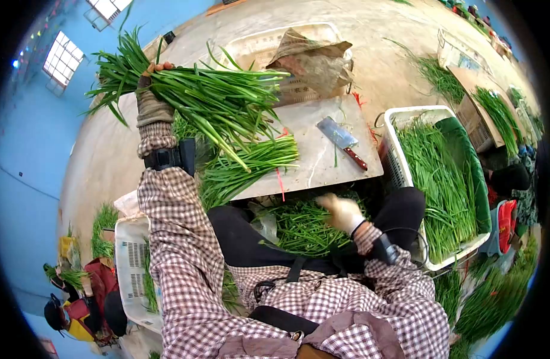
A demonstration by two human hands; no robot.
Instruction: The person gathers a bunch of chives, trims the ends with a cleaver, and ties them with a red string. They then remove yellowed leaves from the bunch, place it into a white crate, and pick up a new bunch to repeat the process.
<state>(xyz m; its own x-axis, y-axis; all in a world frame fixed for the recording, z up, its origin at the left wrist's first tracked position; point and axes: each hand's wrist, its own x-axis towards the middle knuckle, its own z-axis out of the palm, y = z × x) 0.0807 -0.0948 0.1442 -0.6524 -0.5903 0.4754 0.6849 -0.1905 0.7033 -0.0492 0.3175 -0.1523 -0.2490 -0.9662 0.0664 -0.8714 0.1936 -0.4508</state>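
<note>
My left hand, its wrist in a checked sleeve, is raised at the upper left and closed around a large bunch of garlic chives. The stalk ends of that bunch point right, over the board. My right hand, in a whitish glove, is blurred by motion above loose chives between my knees. A second bunch of chives lies on the board's left side with a pink tie by it. On the grey board rests a cleaver with a reddish-brown handle.
To my right stands a white crate filled with chives and a green cloth. Another white crate is at my left. Behind the board, a pale crate holds brown sacking. A person sits at the far left.
</note>
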